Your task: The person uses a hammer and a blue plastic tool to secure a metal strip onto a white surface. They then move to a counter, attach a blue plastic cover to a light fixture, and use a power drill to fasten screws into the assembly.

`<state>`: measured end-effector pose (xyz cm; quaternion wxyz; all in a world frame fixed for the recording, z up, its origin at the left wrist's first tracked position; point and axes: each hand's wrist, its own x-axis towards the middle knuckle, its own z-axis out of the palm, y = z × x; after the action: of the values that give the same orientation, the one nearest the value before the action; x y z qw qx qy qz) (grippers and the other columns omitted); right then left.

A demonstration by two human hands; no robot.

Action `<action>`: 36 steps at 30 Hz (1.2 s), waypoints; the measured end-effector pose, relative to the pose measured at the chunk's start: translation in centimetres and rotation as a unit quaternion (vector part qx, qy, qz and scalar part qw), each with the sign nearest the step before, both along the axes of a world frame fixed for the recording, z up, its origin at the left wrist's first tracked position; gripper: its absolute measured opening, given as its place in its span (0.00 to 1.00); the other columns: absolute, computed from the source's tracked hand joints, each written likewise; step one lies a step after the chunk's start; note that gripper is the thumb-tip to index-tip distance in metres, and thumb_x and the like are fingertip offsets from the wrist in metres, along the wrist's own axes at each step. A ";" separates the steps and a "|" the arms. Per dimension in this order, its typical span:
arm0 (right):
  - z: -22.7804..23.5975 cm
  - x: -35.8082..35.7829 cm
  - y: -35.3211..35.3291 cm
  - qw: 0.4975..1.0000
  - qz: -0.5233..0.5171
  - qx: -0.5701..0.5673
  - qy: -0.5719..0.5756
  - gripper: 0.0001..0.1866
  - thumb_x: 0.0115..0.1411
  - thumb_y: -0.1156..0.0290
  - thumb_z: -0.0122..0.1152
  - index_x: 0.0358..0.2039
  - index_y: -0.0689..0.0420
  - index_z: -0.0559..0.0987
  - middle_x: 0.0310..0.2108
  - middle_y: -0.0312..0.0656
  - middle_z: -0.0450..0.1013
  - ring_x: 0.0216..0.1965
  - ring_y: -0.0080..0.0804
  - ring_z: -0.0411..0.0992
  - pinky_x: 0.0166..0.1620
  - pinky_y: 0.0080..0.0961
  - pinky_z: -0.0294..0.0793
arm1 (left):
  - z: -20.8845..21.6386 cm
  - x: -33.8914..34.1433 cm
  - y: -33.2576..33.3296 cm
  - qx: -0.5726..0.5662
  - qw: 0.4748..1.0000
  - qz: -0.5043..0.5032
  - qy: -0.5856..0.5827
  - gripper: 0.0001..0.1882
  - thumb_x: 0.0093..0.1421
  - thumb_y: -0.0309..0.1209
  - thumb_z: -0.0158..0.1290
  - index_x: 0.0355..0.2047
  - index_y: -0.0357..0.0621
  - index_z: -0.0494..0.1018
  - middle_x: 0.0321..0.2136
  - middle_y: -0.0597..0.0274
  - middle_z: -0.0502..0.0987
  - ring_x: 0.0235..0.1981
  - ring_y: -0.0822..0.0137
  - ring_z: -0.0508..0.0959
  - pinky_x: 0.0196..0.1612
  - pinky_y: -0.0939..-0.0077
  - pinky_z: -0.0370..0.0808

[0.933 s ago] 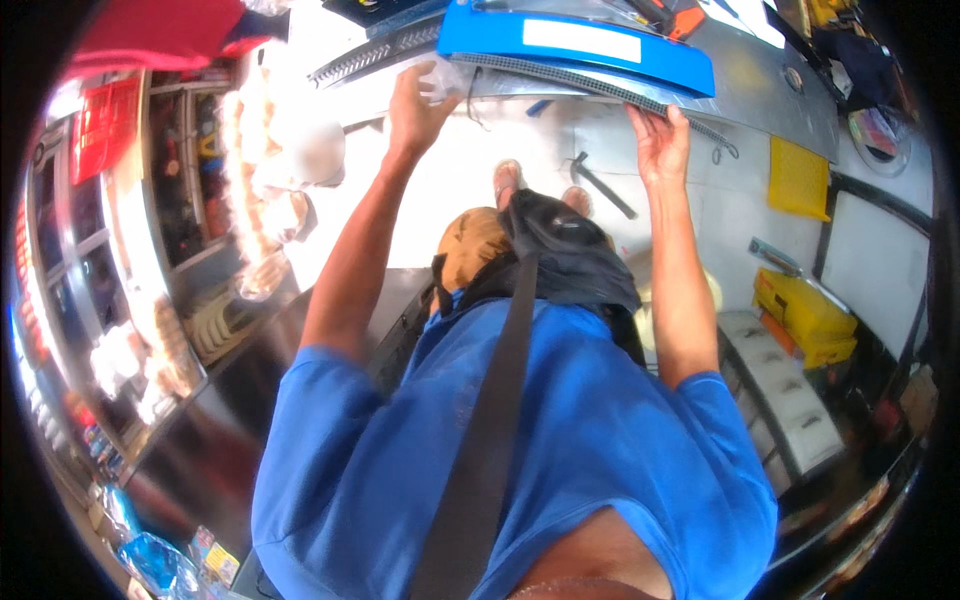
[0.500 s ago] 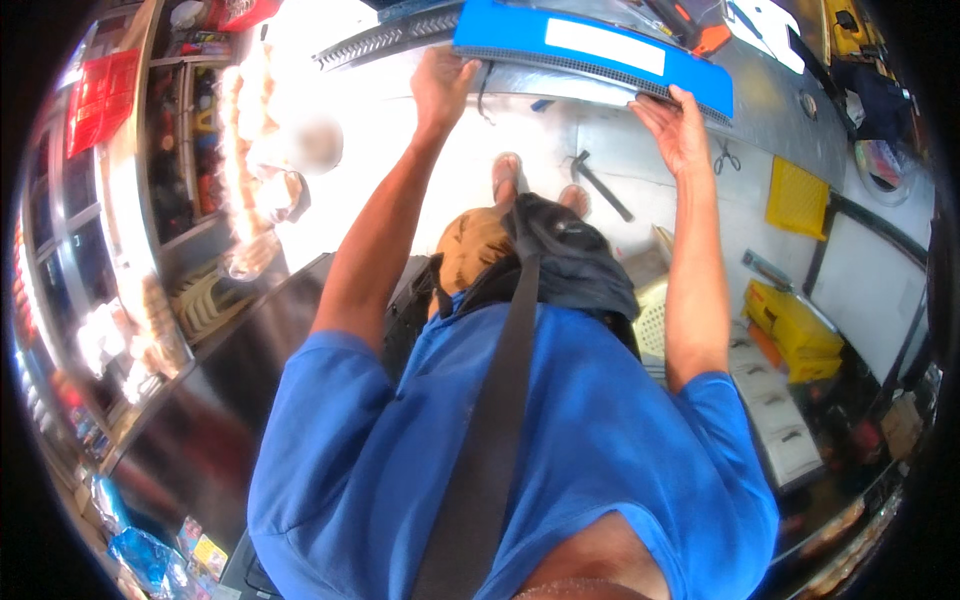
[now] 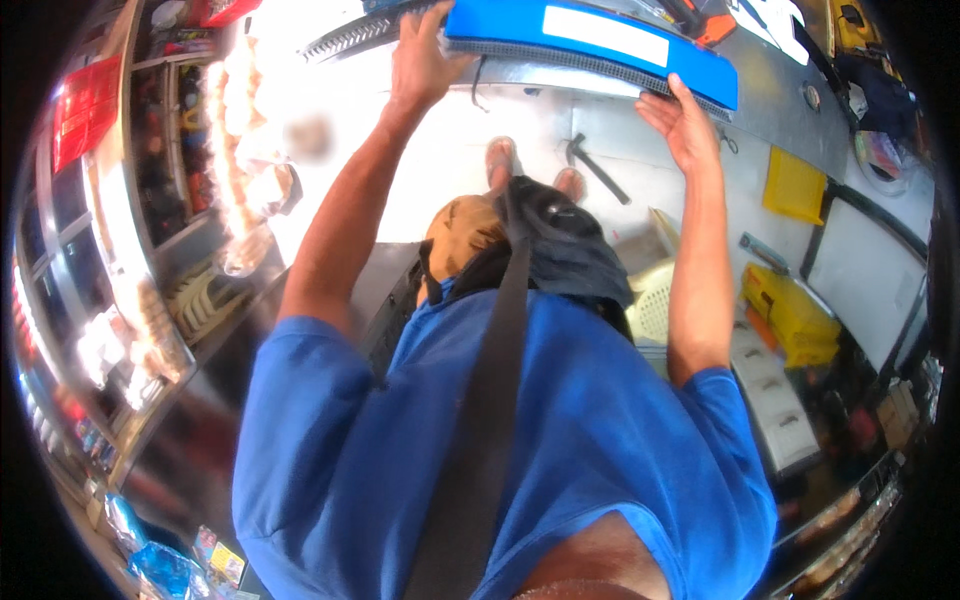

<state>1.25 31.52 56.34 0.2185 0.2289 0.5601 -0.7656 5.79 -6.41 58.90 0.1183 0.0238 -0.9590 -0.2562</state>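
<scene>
A long blue box-like piece [image 3: 500, 22] with a white label and a dark mesh strip along its lower edge lies across the top. By its left end is my left hand [image 3: 420, 62], fingers spread, with nothing visible in them. My right hand [image 3: 685, 125] is at the lower right edge, thumb against the blue face and fingers by the mesh strip; the hold is partly hidden. Left of the piece runs a black ribbed strip [image 3: 352, 35]. An orange and black tool [image 3: 712, 28] lies beyond the blue piece.
A hammer [image 3: 597, 170] lies on the white floor by my sandalled feet. On the right are a yellow perforated tray [image 3: 795, 184], yellow bins [image 3: 795, 320] and white drawers [image 3: 775, 405]. Shelves and a red tray [image 3: 86, 112] stand left.
My left hand has let go of the blue piece's left end, spread its fingers and moved up and left. The right hand stays by the lower right edge. The view has shifted slightly.
</scene>
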 end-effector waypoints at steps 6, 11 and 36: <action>1.4 0.8 -0.7 0.987 0.004 0.154 0.037 0.40 0.50 0.47 0.77 0.42 0.76 0.75 0.30 0.58 0.79 0.29 0.40 0.82 0.32 0.29 0.87 | 3.2 -3.3 0.3 -0.125 0.980 -0.155 0.010 0.46 0.37 0.37 0.73 0.60 0.50 0.69 0.61 0.48 0.64 0.65 0.39 0.60 0.62 0.45 0.66; 2.0 1.0 -0.3 0.978 0.026 0.206 0.021 0.42 0.51 0.43 0.74 0.41 0.77 0.75 0.32 0.59 0.79 0.31 0.43 0.83 0.37 0.32 0.87 | 4.4 -5.8 1.6 -0.140 0.955 -0.233 -0.115 0.55 0.32 0.40 0.76 0.63 0.49 0.64 0.61 0.51 0.67 0.68 0.38 0.55 0.65 0.43 0.63; 6.0 -8.7 -8.8 0.501 0.545 0.527 0.417 0.60 0.37 0.54 0.80 0.69 0.53 0.57 0.56 0.54 0.69 0.57 0.57 0.69 0.59 0.53 0.69 | 1.4 2.6 11.5 0.682 0.676 0.273 0.063 0.55 0.53 0.35 0.71 0.69 0.36 0.43 0.59 0.47 0.62 0.56 0.60 0.70 0.51 0.63 0.76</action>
<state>-7.49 22.75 62.36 0.1720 -0.3949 0.9002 -0.0645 8.39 5.08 60.29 0.1943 0.3419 -0.4594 -0.7964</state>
